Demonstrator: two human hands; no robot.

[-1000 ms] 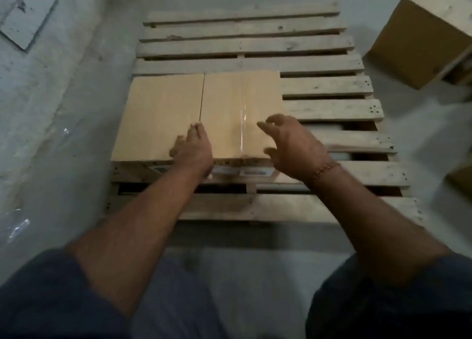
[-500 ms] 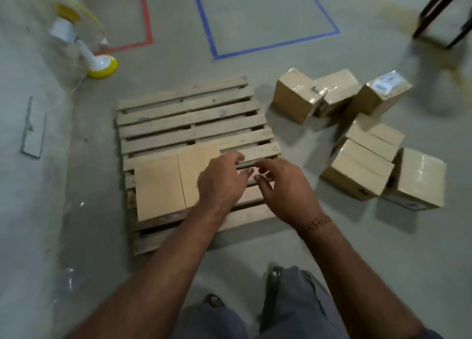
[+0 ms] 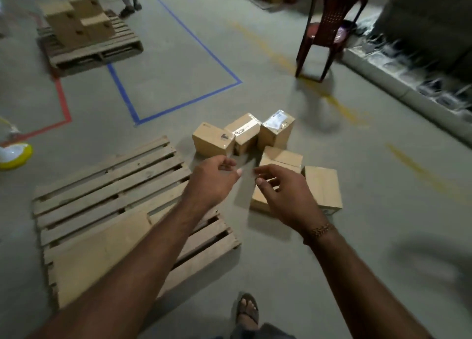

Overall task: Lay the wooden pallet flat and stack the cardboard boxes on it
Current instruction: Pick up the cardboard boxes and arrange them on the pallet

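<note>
Head view: the wooden pallet (image 3: 112, 185) lies flat on the floor (image 3: 357, 236), at the lower left of the frame. One cardboard box (image 3: 102, 254) rests flat on the pallet's near left corner, its top face up.

The loose boxes (image 3: 255, 149) sit on the floor just beside the pallet's far right corner, touching one another in a cluster. Three stand in the far row: a plain box (image 3: 213, 139), a taped box (image 3: 244, 132) and a box with a white label on top (image 3: 277, 129). Nearer, two stacked flat boxes (image 3: 282, 158) lie next to a single box (image 3: 323, 188) at the right end.

The left hand (image 3: 212, 180) hangs in the air over the pallet's right edge, fingers loosely curled, holding nothing. The right hand (image 3: 283, 193) hangs above the near boxes, fingers loosely curled, holding nothing; no contact with a box is visible. A bracelet (image 3: 320, 230) circles the right wrist. The two hands are near each other, apart.

A sandalled foot (image 3: 246, 310) stands on the floor at the bottom edge.

Farther back: blue tape (image 3: 178, 104) and red tape (image 3: 61, 101) mark the floor, a second pallet (image 3: 102, 50) carries stacked boxes, and a dark red plastic chair (image 3: 329, 27) stands at the upper right.
</note>
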